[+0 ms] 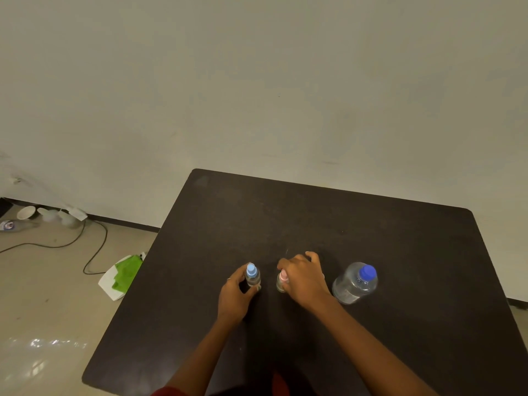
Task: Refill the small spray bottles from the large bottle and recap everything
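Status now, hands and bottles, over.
Left hand grips blue-capped spray bottle. Right hand on pink-capped one. Large bottle capped, upright. Nothing blocking.

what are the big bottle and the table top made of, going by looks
Large bottle: clear, glossy, probably plastic; you see through its walls, and its blue cap looks like opaque plastic. Table: dark, matte brown top, possibly laminate or painted wood; faint scuffs, hardly any shine.

Dim, soft, glare on floor (43, 344)
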